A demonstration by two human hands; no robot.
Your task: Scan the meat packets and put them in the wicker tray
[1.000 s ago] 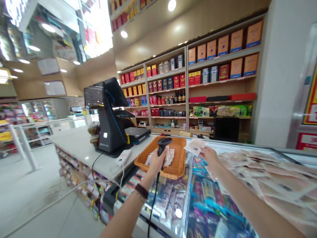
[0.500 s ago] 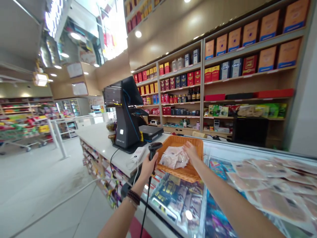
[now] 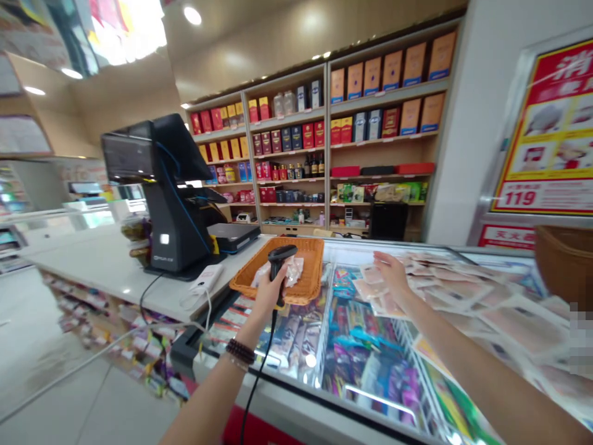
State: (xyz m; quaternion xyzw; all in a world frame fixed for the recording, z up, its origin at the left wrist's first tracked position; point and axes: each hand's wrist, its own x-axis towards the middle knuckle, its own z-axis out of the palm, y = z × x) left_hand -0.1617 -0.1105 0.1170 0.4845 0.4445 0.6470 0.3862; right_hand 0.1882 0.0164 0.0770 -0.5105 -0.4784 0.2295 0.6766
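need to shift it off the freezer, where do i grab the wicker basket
Take the raised rim of the wicker basket on its right side, coming down from above with the right hand once it puts down the flat packs. The rim stands up as a bare lip there, while the left hand and barcode scanner cover the near side.

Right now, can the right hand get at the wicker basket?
Probably yes. The right hand, holding flat packets, is just right of the orange wicker basket, with only air above the display freezer between them. The left hand and its barcode scanner sit at the basket's near side, clear of that path.
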